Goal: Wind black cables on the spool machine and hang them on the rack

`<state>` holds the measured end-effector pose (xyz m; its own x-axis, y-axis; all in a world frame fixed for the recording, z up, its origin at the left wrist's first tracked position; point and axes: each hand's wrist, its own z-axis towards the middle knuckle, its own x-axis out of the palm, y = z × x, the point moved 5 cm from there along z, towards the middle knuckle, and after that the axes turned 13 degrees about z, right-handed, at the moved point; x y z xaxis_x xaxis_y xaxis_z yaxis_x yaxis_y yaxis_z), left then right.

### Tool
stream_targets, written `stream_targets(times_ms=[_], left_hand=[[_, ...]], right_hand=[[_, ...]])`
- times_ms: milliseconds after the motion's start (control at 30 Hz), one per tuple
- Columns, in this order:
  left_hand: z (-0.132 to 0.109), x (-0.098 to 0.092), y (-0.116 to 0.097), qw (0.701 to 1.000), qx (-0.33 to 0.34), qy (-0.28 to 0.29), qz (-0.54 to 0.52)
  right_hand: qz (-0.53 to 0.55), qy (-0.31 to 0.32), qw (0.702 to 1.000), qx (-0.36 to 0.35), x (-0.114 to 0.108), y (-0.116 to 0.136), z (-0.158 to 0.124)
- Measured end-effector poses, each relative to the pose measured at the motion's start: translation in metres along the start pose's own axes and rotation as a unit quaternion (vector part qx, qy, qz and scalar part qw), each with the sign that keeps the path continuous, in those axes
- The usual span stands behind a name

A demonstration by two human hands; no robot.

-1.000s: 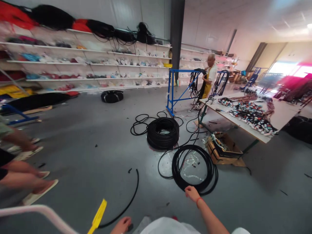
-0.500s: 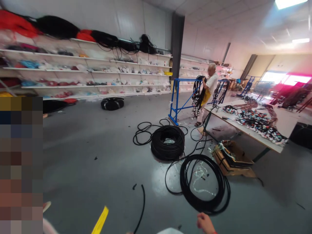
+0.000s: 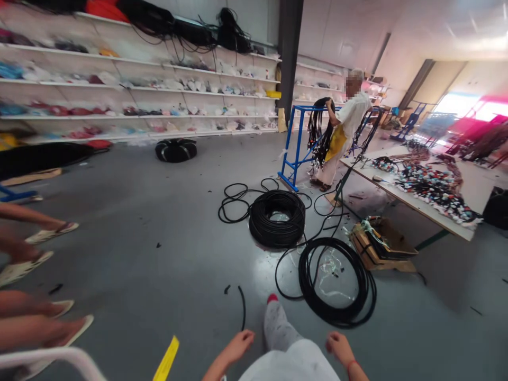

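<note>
Holding nothing right now: left hand (image 3: 238,341) and right hand (image 3: 337,344) resting loosely curled, fingers empty. Short cable piece (image 3: 243,309) just beyond left hand, loose coil (image 3: 337,316) farther right, untouched.

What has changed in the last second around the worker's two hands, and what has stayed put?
The right hand, which reached out to the flat cable loop, has drawn back beside the knee. The left hand has come up, clear of the short black cable. A grey-clad leg now stretches out between them. Both hands hold nothing. The thick coil and yellow strip lie as before.
</note>
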<state>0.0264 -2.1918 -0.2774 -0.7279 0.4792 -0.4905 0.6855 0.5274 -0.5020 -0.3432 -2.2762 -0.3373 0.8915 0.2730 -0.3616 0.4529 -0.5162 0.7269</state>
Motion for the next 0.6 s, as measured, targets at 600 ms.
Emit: stream_targets(times_ms=[600], left_hand=[[0.141,-0.362,0.009,0.990,-0.019,-0.135,0.037]], right_hand=[[0.123,0.031,0.992,-0.009,0.135,0.270,0.216]])
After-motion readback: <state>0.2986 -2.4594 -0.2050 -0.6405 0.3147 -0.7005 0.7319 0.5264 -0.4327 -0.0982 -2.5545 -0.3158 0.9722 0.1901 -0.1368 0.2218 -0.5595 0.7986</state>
